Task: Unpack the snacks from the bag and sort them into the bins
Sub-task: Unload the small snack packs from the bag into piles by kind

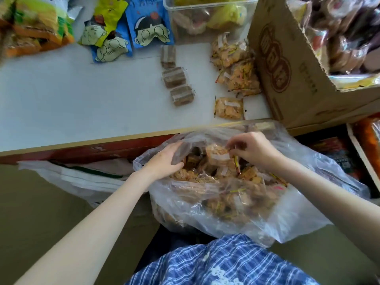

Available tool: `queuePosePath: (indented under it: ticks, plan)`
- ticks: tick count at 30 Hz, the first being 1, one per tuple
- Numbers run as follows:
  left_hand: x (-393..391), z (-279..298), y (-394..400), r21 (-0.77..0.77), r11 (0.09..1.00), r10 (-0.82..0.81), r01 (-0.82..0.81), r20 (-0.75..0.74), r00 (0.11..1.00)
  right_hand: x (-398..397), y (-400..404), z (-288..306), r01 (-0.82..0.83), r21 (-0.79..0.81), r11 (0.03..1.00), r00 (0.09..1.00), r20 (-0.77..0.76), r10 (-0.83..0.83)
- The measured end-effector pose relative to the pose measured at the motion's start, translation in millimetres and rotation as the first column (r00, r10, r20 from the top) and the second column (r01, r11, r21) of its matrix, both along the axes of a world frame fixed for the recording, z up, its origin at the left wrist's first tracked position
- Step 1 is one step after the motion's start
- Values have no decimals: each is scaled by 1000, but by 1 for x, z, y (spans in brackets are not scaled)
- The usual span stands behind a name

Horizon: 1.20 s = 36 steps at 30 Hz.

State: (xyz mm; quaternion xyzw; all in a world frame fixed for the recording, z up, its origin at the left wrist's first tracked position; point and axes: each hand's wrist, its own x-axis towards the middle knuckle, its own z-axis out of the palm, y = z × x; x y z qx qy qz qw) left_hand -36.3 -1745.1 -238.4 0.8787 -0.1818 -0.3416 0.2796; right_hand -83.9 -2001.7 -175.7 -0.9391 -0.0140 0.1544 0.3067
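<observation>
- My right hand (254, 150) pinches the top edge of one cracker packet (218, 154) at the mouth of the clear plastic bag (298, 212) — the packet hangs just left of my fingertips, its long side running roughly across the opening.
- My left hand (164, 161) curls round the bag's left rim, holding it open.
- The packet must go up and forward: matching cracker packets (229, 108) lie on the white table (72, 99) just beyond the bag, nearer my right hand.
- The bag is still heaped with packets — pale crackers, some darker ones.
- Brown wafer packs (174, 77) lie in a row further left; a clear bin (170, 7) behind holds yellow-wrapped snacks, and a cardboard box (287, 68) on the right holds dark wrapped ones.
</observation>
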Motion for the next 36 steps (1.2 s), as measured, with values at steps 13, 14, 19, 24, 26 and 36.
queuePosePath:
  ticks: [13, 14, 19, 24, 26, 36]
  plan:
    - [2, 13, -2, 30, 999, 29, -30, 38, 999, 154, -52, 16, 634, 419, 650, 763, -200, -615]
    - [1, 12, -1, 27, 999, 30, -31, 37, 999, 148, -51, 12, 620, 384, 684, 780, -208, -590]
    - [4, 8, -1, 10, 1000, 26, -26, 48, 998, 107, -54, 8, 555, 244, 795, 829, -78, -555]
    - [1, 9, 0, -14, 999, 39, -39, 55, 998, 18, -30, 4, 131, 65, 989, 960, 241, -143]
    - [-2, 10, 2, -8, 999, 31, -31, 53, 998, -13, -18, -18, -150, -43, 988, 986, 69, 152]
    - [-7, 14, -2, 63, 998, -16, 14, 41, 999, -44, -1, -60, -517, -433, 738, 785, -583, 207]
